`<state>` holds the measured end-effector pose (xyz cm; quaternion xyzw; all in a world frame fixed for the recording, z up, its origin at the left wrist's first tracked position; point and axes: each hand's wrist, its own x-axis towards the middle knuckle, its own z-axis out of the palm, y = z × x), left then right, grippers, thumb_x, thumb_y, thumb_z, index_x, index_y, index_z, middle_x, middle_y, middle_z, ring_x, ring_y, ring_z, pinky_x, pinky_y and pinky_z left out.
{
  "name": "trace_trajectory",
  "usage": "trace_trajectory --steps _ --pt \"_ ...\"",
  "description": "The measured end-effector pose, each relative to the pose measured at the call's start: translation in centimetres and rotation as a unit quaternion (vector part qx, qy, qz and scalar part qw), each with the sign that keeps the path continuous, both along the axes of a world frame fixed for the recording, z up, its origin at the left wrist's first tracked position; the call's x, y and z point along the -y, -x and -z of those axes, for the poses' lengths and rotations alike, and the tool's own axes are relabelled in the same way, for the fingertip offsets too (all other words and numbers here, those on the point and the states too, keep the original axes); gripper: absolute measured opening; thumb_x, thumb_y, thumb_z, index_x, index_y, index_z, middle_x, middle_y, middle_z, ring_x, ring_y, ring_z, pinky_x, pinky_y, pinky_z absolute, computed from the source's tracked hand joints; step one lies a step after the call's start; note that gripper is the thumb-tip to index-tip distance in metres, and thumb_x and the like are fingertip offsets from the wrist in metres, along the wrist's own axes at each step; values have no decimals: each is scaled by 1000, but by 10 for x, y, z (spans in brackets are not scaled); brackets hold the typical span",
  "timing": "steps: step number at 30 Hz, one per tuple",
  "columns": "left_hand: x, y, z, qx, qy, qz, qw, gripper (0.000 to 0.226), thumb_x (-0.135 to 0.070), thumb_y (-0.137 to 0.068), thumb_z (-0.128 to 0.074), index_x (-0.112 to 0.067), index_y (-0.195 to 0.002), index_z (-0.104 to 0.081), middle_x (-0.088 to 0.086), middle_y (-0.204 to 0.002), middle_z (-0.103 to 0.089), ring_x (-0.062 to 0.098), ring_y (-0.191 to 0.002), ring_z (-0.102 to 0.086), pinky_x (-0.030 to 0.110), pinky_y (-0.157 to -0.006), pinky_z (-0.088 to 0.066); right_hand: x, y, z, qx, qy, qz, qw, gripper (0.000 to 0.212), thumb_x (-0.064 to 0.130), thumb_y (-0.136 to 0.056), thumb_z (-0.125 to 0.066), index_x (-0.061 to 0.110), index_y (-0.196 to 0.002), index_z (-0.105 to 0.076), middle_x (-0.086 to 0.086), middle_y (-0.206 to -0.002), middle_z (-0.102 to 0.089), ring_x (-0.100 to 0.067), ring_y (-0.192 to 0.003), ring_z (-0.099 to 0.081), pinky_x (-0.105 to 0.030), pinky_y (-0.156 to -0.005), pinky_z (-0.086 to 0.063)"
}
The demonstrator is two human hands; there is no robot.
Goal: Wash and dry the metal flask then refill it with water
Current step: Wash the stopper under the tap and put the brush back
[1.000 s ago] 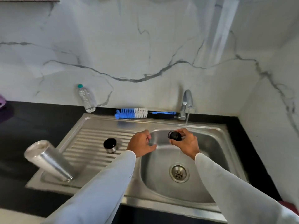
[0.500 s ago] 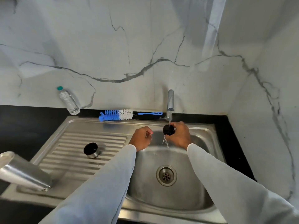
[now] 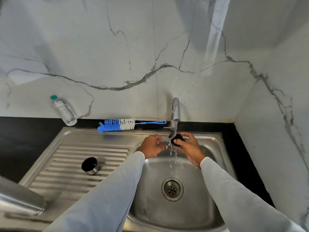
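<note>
My right hand (image 3: 189,148) grips a small black flask stopper (image 3: 176,139) under the running tap (image 3: 175,113); water splashes off it into the sink basin (image 3: 209,190). My left hand (image 3: 153,145) hovers just left of the stream with its fingers loosely curled, holding nothing. The metal flask (image 3: 18,198) stands upside down and tilted at the drainboard's left front corner, partly out of view. Its steel cup lid (image 3: 90,165) with a black inside lies on the ribbed drainboard (image 3: 66,164).
A blue-and-white bottle brush (image 3: 119,124) lies along the sink's back rim. A clear plastic water bottle (image 3: 63,111) leans against the marble wall at back left. Black countertop (image 3: 25,139) surrounds the sink; a marble side wall stands close on the right.
My right hand has brought the black stopper under the tap and water now pours over it. My view has shifted right, pushing the flask toward the left edge.
</note>
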<state>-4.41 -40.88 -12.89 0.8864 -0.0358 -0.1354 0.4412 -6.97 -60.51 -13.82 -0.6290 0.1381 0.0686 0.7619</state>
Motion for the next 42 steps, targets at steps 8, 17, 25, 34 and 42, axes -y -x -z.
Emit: trace_trajectory --steps 8,17,25,34,42 --pt "21 -5 5 72 68 67 993 52 -22 -70 -92 -23 -118 -74 -5 -100 -76 9 -81 -68 43 -87 -60 11 12 8 13 -139 -85 987 53 0 -86 -72 12 -135 -55 -11 -131 -67 -30 -120 -65 -46 -104 -50" --pt "38 -3 2 107 66 57 990 50 -35 -71 -92 -18 -114 -74 -6 -99 -75 12 -90 -70 27 -82 -56 -3 11 -9 -37 22 -25 999 50 48 -75 -79 9 -101 -62 -10 -98 -78 -21 -91 -76 -29 -78 -58" --pt "16 -3 1 16 141 27 990 47 -22 -69 -95 -20 -112 -76 1 -96 -78 22 -87 -75 47 -79 -64 22 17 -22 -52 133 -161 977 54 49 -81 -74 11 -118 -69 -7 -111 -76 -23 -103 -73 -36 -94 -58" --pt "-13 19 -8 127 -392 150 899 56 -51 -88 -71 -15 -129 -59 9 -122 -67 31 -107 -66 39 -88 -53 -9 18 -4 -78 441 -278 850 24 20 -98 -61 1 -96 -75 -15 -93 -76 -28 -81 -74 -42 -83 -62" --pt "-56 26 -16 73 -384 62 919 60 -51 -81 -74 -15 -126 -58 8 -121 -63 29 -109 -64 37 -85 -51 -104 -43 3 56 485 -214 846 17 9 -98 -50 8 -107 -64 -12 -110 -66 -32 -106 -63 -35 -85 -49"
